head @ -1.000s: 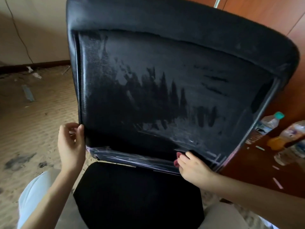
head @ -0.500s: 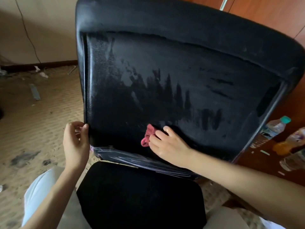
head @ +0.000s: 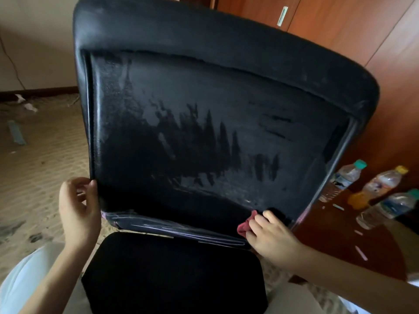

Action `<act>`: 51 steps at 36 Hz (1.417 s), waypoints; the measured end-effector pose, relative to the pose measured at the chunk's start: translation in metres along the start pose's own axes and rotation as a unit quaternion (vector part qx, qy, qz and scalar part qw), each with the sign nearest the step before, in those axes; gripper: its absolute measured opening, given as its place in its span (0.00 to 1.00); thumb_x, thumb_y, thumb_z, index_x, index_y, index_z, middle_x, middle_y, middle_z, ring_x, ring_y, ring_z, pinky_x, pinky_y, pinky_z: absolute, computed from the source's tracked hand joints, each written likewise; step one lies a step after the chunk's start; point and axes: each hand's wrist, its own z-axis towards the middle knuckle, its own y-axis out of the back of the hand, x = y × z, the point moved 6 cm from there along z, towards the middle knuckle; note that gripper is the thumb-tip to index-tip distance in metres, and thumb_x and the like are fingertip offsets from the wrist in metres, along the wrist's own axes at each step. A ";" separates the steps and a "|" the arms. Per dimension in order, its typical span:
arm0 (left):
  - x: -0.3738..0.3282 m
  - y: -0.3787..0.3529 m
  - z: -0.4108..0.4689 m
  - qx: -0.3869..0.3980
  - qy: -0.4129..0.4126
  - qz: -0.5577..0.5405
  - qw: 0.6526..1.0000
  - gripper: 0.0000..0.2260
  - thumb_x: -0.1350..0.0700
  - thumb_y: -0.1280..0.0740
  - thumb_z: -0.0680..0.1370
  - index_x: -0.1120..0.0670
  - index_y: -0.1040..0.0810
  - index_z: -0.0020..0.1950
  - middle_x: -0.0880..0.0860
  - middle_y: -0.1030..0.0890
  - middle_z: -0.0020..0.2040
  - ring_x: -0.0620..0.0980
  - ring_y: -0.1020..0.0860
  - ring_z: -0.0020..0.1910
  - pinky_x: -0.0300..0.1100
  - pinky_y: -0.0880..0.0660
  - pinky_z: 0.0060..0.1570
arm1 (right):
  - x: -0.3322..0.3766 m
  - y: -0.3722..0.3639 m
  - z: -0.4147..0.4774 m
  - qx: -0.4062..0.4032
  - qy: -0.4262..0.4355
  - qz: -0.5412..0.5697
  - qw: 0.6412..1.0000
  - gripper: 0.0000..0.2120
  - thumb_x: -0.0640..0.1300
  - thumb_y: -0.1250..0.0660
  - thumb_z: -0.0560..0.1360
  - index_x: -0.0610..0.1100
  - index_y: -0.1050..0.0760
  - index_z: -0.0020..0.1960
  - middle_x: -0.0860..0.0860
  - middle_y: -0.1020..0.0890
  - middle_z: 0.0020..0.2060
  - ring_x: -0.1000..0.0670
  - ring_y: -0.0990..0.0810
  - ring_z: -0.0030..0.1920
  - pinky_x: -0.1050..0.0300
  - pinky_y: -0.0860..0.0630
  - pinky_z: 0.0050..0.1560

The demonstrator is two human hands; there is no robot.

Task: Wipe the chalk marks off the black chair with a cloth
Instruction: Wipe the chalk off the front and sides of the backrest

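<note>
The black chair's backrest (head: 204,91) fills the middle of the view, tilted toward me. Pale chalk haze (head: 244,186) covers its upper and right parts, with dark wiped streaks low at the left and centre. White chalk lines (head: 163,225) run along its lower edge. My left hand (head: 78,209) grips the backrest's lower left corner. My right hand (head: 272,236) presses a small red cloth (head: 246,225) against the backrest's lower right corner; most of the cloth is hidden under the fingers. The black seat cushion (head: 172,275) lies below.
Three plastic bottles (head: 371,189) stand on a dark wooden table (head: 335,241) at the right, with small chalk pieces (head: 361,252) on it. Wooden cabinet doors (head: 340,26) rise behind. Dusty beige carpet (head: 34,159) with debris lies at the left. My white-clothed knees frame the seat.
My right hand with the red cloth swept left across the lower backrest to the centre, then back right to the lower right corner. My left hand kept its grip.
</note>
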 end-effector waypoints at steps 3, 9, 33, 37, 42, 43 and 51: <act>-0.003 0.003 -0.009 -0.045 -0.041 0.012 0.998 0.07 0.55 0.40 0.78 0.53 0.27 0.54 0.39 0.32 0.49 0.40 0.31 0.49 0.35 0.34 0.52 | -0.007 0.018 0.007 -0.032 -0.022 0.077 0.996 0.08 0.39 0.32 0.62 0.44 0.23 0.41 0.47 0.26 0.32 0.45 0.26 0.34 0.50 0.35 0.47; -0.054 -0.010 -0.040 -0.020 -0.195 0.047 0.979 0.11 0.60 0.41 0.77 0.66 0.27 0.53 0.53 0.25 0.50 0.56 0.30 0.51 0.38 0.39 0.59 | -0.035 0.055 0.032 -0.098 -0.077 0.199 0.972 0.04 0.37 0.33 0.70 0.44 0.24 0.43 0.52 0.27 0.28 0.48 0.29 0.27 0.54 0.34 0.38; -0.123 -0.102 -0.116 0.538 0.105 -0.199 0.812 0.09 0.56 0.31 0.76 0.42 0.26 0.50 0.51 0.19 0.45 0.51 0.22 0.36 0.38 0.26 0.26 | -0.043 0.064 0.039 -0.032 -0.317 0.654 0.686 0.07 0.44 0.39 0.81 0.53 0.24 0.53 0.47 0.17 0.39 0.51 0.18 0.33 0.55 0.21 0.38; -0.120 -0.097 -0.109 0.551 0.079 -0.200 0.806 0.06 0.52 0.30 0.75 0.48 0.24 0.49 0.49 0.20 0.43 0.47 0.23 0.39 0.42 0.24 0.29 | -0.042 0.062 0.037 -0.031 -0.321 0.634 0.703 0.05 0.53 0.38 0.78 0.56 0.24 0.50 0.48 0.18 0.38 0.49 0.19 0.37 0.50 0.22 0.40; -0.123 -0.099 -0.115 0.586 0.046 -0.225 0.777 0.09 0.50 0.29 0.72 0.53 0.23 0.47 0.53 0.23 0.52 0.48 0.24 0.55 0.42 0.29 0.60 | -0.049 0.070 0.038 -0.045 -0.323 0.603 0.728 0.05 0.45 0.35 0.78 0.49 0.20 0.49 0.55 0.17 0.38 0.57 0.21 0.36 0.63 0.28 0.40; -0.124 -0.100 -0.116 0.588 0.044 -0.229 0.774 0.10 0.50 0.29 0.72 0.54 0.23 0.47 0.52 0.24 0.55 0.47 0.25 0.58 0.41 0.31 0.63 | -0.050 0.072 0.038 -0.051 -0.319 0.600 0.732 0.05 0.45 0.34 0.78 0.48 0.20 0.49 0.56 0.17 0.39 0.58 0.21 0.36 0.64 0.28 0.40; -0.140 -0.104 -0.115 0.571 0.104 -0.321 0.748 0.14 0.51 0.32 0.72 0.61 0.29 0.44 0.49 0.25 0.41 0.44 0.27 0.42 0.36 0.29 0.44 | -0.050 0.081 0.037 0.025 -0.264 0.664 0.700 0.17 0.63 0.30 0.68 0.52 0.25 0.48 0.52 0.25 0.24 0.58 0.31 0.25 0.61 0.37 0.29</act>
